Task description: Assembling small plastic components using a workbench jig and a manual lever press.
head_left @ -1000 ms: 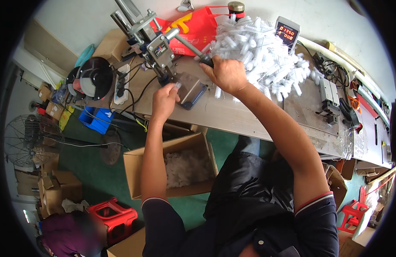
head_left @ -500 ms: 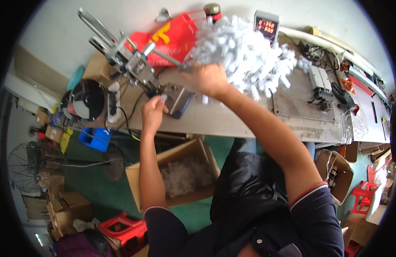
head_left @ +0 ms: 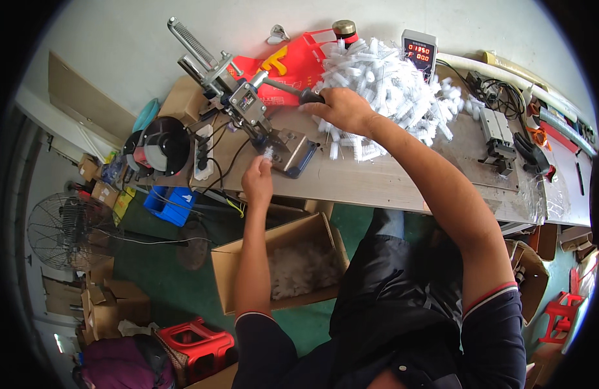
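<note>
My left hand (head_left: 258,183) pinches a small, clear ribbed plastic piece (head_left: 268,153) at the front of a hand press (head_left: 246,102). The piece sits beside the metal base block (head_left: 287,150), under the press head. My right hand (head_left: 346,111) is closed over the end of the black lever handle (head_left: 310,96), which sticks out to the right of the press. Part of the grip is hidden by my fingers. Just behind my right hand rises a large heap of white, translucent ribbed plastic pieces (head_left: 383,84).
Behind the press lies a red bag (head_left: 293,68); a digital counter (head_left: 420,53) stands behind the heap. A metal fixture (head_left: 497,136) and cables occupy the right side. Below the table edge is a cardboard box (head_left: 228,279) holding whitish pieces. A grinder-like machine (head_left: 158,146) stands left.
The whole view has shifted, so the bench appears further right and lower. My left hand stays at the press with the plastic piece, and my right hand stays at the lever, showing more of its handle.
</note>
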`<state>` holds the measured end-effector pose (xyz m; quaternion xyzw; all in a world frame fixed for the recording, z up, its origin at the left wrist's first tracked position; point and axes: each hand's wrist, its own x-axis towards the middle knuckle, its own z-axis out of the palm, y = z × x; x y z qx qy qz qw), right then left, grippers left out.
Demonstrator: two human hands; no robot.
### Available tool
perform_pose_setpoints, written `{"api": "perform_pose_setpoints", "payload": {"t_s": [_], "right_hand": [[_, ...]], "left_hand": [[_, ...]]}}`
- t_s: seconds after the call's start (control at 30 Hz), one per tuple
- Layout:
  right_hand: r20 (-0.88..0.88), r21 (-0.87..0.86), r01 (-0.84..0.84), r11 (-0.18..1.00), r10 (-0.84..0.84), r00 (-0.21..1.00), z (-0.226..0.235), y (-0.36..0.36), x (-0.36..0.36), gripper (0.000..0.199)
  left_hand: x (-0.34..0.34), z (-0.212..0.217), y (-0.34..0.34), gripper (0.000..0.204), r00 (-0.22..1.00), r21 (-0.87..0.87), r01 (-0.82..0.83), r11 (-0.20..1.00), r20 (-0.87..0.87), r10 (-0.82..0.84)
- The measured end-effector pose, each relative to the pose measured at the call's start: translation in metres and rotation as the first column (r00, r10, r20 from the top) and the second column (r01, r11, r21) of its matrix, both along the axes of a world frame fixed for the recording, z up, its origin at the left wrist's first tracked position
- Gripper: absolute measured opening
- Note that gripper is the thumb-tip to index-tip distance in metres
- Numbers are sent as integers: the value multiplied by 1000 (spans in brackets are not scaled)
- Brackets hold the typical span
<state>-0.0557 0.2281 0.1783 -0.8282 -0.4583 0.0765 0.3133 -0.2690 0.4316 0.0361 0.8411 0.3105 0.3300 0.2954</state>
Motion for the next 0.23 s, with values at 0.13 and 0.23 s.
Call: {"api": "perform_pose_setpoints", "payload": {"t_s": [0.13, 0.23], "right_hand": [[-9, 57, 40, 998, -40, 999, -18, 4, -7, 59], [-53, 48, 75, 996, -73, 996, -24, 5, -20, 61]], "left_hand": [[8, -32, -20, 17, 966, 92, -183, 979, 204, 162], [24, -43, -30, 18, 903, 100, -382, 919, 250, 349]]}}
